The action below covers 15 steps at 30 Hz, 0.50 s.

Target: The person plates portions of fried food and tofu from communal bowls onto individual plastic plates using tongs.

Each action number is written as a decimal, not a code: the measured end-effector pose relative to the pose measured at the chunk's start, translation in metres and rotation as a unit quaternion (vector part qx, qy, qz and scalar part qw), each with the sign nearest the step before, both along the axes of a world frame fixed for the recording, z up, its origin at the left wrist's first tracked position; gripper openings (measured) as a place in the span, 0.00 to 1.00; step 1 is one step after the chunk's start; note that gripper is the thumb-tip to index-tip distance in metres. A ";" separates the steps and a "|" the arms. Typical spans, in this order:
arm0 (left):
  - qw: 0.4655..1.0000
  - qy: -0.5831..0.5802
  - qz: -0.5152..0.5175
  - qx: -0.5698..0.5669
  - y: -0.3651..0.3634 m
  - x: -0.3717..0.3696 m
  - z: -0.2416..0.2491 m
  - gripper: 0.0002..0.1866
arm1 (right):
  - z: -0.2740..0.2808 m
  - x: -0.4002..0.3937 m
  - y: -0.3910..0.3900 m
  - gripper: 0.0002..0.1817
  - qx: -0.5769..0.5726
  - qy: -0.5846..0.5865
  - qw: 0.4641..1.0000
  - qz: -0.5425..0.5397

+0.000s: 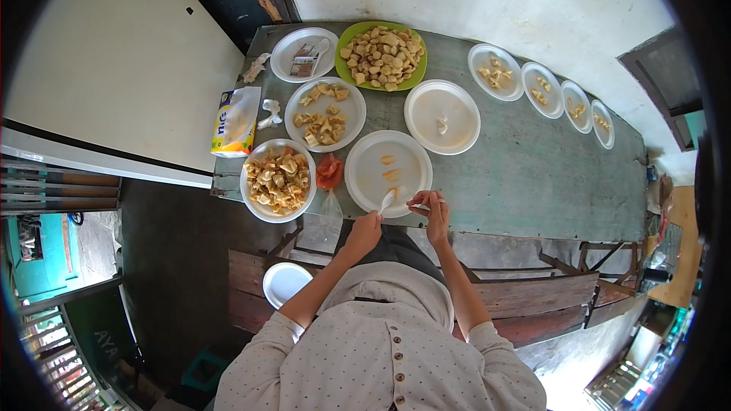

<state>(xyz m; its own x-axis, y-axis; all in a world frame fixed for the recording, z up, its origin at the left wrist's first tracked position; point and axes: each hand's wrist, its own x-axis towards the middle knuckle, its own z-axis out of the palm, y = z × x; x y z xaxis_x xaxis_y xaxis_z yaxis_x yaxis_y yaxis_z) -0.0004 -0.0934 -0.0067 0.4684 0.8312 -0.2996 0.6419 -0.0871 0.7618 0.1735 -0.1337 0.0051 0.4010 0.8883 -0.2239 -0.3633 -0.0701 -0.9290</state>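
Near the table's front edge, my left hand is closed around a white plastic spoon, its bowl over the rim of a white plate. My right hand is just to its right, fingers pinched on a small pale item too small to make out. Small orange-brown food pieces or smears lie in a column on the plate. Left of it lies a clear plastic bag with red contents. Beside that, a white plate holds heaped crisp golden folded dumplings.
Behind are a plate with more folded pieces, a green plate of pale chunks, a plate with packets and a spoon, and a plate with a small white piece. Several plates with small portions line the right. A tissue pack stands left.
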 end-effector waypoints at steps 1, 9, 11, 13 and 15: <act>1.000 0.012 0.002 -0.005 0.000 0.000 -0.001 0.13 | 0.000 0.000 0.000 0.19 -0.002 0.001 1.000 -0.003; 1.000 0.001 0.010 0.001 0.003 0.004 0.015 0.13 | 0.001 -0.003 0.001 0.19 -0.011 -0.002 1.000 0.000; 1.000 0.009 0.006 0.004 0.003 0.002 0.008 0.13 | 0.001 -0.004 0.000 0.18 -0.017 0.009 1.000 -0.007; 1.000 -0.009 0.014 0.001 0.005 -0.001 0.001 0.13 | 0.001 -0.004 0.001 0.18 -0.011 0.010 1.000 -0.006; 1.000 -0.020 0.020 0.003 0.003 -0.004 0.000 0.13 | 0.001 -0.003 0.000 0.18 -0.007 0.009 1.000 -0.007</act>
